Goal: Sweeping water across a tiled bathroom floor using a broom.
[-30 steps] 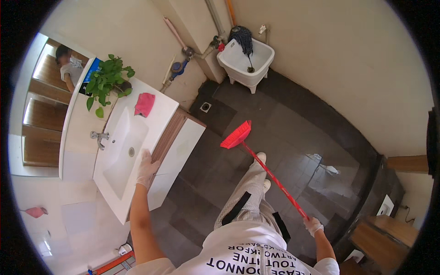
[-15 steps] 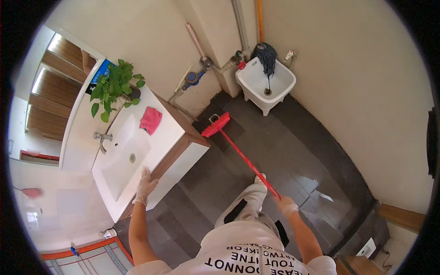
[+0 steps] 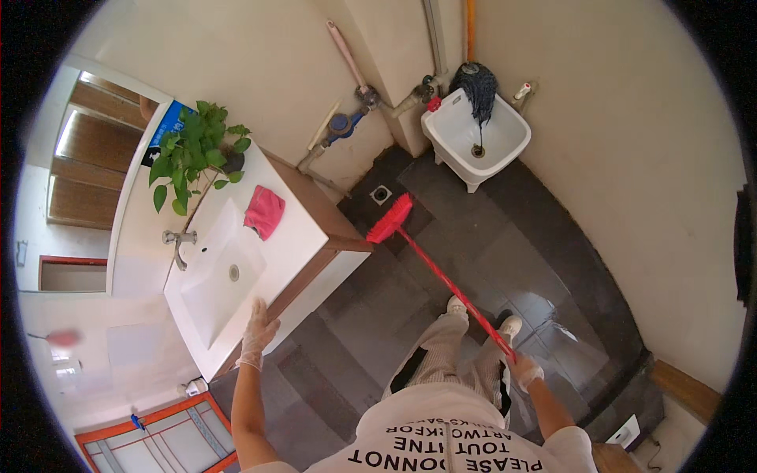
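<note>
A red broom [image 3: 449,285] slants across the dark tiled floor, with its bristled head touching down between the vanity's corner and a square floor drain [image 3: 381,194]. My right hand [image 3: 526,372], in a thin clear glove, is closed around the upper end of the handle, by my right leg. My left hand [image 3: 257,331], gloved too, is at the front edge of the white washbasin [image 3: 201,311]. Its fingers are stretched out and hold nothing. On the basin's counter lies a crumpled pink cloth [image 3: 264,212].
A potted green plant [image 3: 201,150] stands at the counter's far end, near the tap [image 3: 180,246]. In the far corner, a white mop sink [image 3: 441,130] holds a dark string mop [image 3: 478,91]. Pipes and a blue water meter [image 3: 340,124] run along the wall. Wet, shiny tiles [image 3: 572,347] lie right of my feet.
The broom head has come back from the floor drain, which it partly covered and which now shows whole. My right hand has drawn the handle back and rightward. Both my shoes now show.
</note>
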The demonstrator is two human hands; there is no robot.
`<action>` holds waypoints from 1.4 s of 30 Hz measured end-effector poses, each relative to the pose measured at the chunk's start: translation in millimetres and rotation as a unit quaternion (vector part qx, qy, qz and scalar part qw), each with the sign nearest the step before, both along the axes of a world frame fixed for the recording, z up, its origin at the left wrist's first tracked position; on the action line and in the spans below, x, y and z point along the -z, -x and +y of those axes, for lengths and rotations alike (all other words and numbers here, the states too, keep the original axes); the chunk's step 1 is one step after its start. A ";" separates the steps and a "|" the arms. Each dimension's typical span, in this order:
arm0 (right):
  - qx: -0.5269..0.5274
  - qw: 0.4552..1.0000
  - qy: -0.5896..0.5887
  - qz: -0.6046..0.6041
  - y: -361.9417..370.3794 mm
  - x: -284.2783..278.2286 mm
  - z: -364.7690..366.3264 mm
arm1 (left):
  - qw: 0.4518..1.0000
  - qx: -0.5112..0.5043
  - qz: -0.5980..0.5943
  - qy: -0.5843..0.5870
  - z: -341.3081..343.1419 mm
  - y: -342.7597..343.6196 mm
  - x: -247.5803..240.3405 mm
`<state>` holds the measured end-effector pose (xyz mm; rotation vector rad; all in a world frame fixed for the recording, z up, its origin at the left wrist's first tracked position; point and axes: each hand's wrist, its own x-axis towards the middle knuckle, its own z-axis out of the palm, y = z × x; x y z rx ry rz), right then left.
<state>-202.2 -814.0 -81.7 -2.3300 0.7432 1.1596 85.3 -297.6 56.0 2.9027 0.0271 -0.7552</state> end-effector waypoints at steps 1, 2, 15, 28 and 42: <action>0.000 0.999 -0.025 -0.021 -7.7 1.8 -2.5 | 1.000 0.010 0.004 0.018 -0.7 -0.1 -0.8; -0.011 0.999 -0.029 -0.038 -16.3 1.6 -5.1 | 1.000 -0.005 -0.007 0.013 -1.1 -0.1 -2.1; -0.203 0.975 -0.073 -0.056 -180.0 13.1 20.0 | 0.999 0.018 0.000 0.032 -7.2 -3.1 -2.0; -0.025 0.998 -0.027 -0.055 -145.9 3.5 -37.1 | 1.000 0.008 0.000 0.007 -1.8 -4.2 -0.5; 0.340 0.937 0.072 -0.020 197.7 -122.0 24.9 | 0.985 -0.099 -0.072 0.125 -20.6 20.4 22.7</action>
